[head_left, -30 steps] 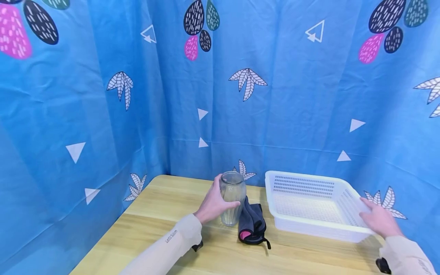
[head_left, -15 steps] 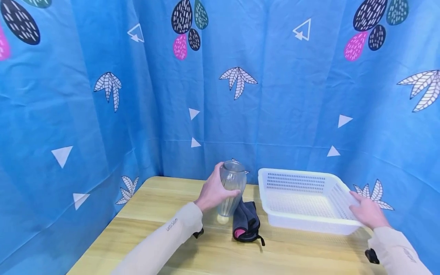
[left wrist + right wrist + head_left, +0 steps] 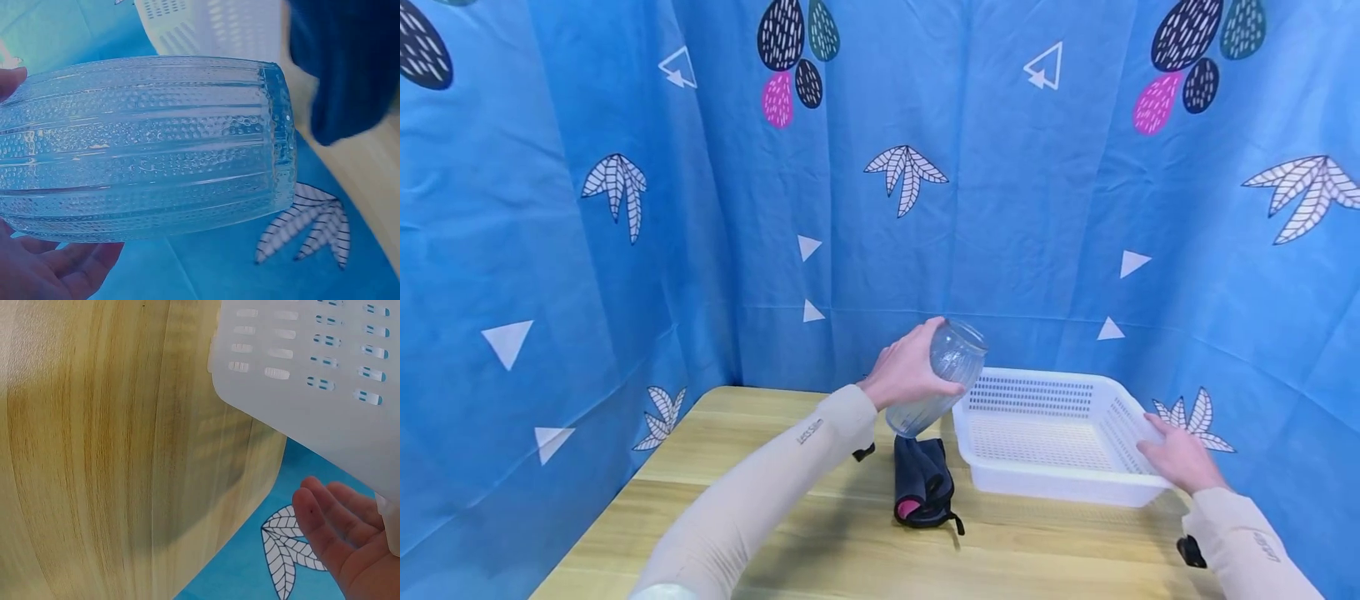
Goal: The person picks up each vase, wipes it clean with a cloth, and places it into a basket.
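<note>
My left hand (image 3: pixel 910 371) grips a clear ribbed glass vase (image 3: pixel 958 354) around its upper body. Raised off the table, the vase leans with its mouth toward the upper right, near the basket's left edge. In the left wrist view, its dimpled glass wall (image 3: pixel 144 150) fills the middle, fingers (image 3: pixel 94 269) below. At the far right of a white plastic basket (image 3: pixel 1045 483), my right hand (image 3: pixel 1183 458) holds the rim, thumb side over it. The right wrist view shows the other fingers (image 3: pixel 337 519) outside the slotted wall (image 3: pixel 281 394).
A folded dark grey cloth item (image 3: pixel 921 483) with black trim, a pink patch and a loop lies below the vase. The wooden table (image 3: pixel 820 533) ends at a blue patterned curtain (image 3: pixel 865 250) behind and to the left.
My left hand has lifted the vase from the table, moved it right and tilted its mouth toward the basket. My right hand has stayed at the basket rim. The head view has shifted slightly.
</note>
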`<act>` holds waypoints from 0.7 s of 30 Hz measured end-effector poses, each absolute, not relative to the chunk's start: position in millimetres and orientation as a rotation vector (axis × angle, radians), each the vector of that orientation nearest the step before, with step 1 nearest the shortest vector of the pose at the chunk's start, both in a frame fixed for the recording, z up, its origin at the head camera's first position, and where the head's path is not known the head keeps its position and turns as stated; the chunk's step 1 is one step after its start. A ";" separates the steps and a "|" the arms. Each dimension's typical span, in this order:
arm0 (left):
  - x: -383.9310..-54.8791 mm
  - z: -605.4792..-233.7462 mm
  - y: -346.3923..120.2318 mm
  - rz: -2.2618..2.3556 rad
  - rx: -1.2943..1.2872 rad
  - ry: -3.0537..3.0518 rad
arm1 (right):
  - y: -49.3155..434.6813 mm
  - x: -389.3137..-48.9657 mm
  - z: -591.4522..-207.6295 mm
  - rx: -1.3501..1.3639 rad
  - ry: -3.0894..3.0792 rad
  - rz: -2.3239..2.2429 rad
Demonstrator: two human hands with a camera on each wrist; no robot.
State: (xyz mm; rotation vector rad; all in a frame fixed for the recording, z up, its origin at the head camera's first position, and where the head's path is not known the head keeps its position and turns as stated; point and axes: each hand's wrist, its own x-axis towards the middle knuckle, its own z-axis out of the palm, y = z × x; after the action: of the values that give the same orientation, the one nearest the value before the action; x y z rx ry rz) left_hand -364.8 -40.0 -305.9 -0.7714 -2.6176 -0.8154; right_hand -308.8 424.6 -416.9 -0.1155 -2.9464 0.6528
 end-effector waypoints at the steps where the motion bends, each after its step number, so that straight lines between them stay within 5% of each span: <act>1: -365.0 -302.6 -34.3 -0.798 -0.783 -2.624 | 424.8 -309.0 -416.9 -0.115 -2.946 0.655; 21: -366.8 -284.6 95.4 -0.383 -1.021 -2.704 | 419.1 -306.1 -419.2 -0.188 -2.895 0.725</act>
State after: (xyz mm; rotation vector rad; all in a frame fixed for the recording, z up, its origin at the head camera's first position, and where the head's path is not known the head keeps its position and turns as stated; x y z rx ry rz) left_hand -366.8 95.4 -284.6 -1.0208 -2.7043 -0.3832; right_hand -306.1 419.1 -419.2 -0.1877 -2.8946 0.7251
